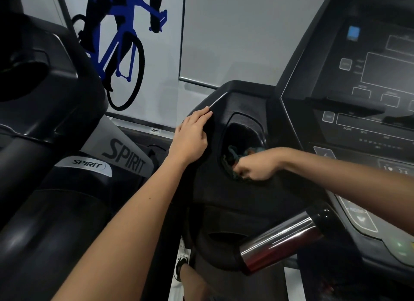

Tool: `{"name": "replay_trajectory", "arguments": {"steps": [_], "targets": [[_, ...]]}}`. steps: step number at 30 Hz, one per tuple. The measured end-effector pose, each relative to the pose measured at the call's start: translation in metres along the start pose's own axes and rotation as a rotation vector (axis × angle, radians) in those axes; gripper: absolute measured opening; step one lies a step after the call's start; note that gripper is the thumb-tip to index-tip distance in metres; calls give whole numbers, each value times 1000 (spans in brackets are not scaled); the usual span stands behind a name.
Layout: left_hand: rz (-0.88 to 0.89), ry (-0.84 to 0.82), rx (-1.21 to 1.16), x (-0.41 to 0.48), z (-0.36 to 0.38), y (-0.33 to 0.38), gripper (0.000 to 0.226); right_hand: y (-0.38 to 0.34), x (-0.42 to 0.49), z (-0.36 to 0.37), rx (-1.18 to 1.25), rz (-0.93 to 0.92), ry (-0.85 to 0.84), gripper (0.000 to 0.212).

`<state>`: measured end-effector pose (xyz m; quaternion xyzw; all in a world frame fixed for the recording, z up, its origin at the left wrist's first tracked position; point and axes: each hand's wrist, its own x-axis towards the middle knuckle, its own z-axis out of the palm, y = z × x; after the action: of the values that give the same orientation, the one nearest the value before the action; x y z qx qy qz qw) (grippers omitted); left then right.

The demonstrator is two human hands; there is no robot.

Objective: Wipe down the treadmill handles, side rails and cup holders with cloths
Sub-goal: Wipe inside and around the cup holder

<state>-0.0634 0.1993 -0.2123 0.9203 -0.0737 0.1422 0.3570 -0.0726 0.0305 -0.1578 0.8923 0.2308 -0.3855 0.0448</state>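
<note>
Cloth (233, 153), teal and bunched, lies inside the cup holder (246, 128). The right hand (257, 166) grips it with curled fingers at the holder's 5 o'clock rim. The left hand (190, 137) rests flat, fingers straight, on the console wing (243, 99) at 9 o'clock. A good wipe likely means pressing the cloth against the wall, sweeping a full circle, then reaching the bottom.

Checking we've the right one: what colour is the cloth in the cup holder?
The cloth is dark teal, head view.
</note>
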Motion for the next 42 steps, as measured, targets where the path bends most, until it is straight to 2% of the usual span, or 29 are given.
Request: {"name": "replay_trajectory", "arguments": {"steps": [2, 6, 11, 13, 16, 21, 23, 25, 29, 33, 35, 39, 42], "targets": [[7, 3, 0, 1, 1, 0, 59, -3, 7, 4, -82, 39, -44, 38], [14, 8, 9, 1, 2, 0, 59, -7, 11, 6, -342, 103, -6, 48], [25, 6, -5, 0, 1, -2, 58, -27, 32, 12, -490, 237, 46, 41], [24, 4, -13, -1, 0, -2, 58, -31, 36, 6, -509, 228, 69, 39], [21, 7, -18, -1, 1, -1, 57, -34, 35, -4, -391, 189, 52, 37], [14, 0, -29, 0, 0, -2, 59, -17, 32, -17, 39, 126, -135, 34], [14, -1, -32, 1, 1, -3, 59, -2, 25, -16, 232, 103, -120, 32], [13, -1, -25, 1, 2, -3, 59, 7, 24, -9, 283, 84, -131, 31], [17, 2, -14, 1, 2, -2, 59, 5, 28, 5, 67, 60, -114, 36], [12, -2, -14, 0, 0, -1, 59, 3, 37, 14, -451, 125, -19, 41], [12, -2, -15, -1, 0, 0, 59, -3, 43, 18, -609, 184, 14, 43], [22, -7, -16, -2, -1, -1, 58, -19, 45, 15, -639, 220, 179, 34], [20, -9, -15, -1, -1, -1, 58, -19, 38, 5, -473, 216, 172, 39]]}}
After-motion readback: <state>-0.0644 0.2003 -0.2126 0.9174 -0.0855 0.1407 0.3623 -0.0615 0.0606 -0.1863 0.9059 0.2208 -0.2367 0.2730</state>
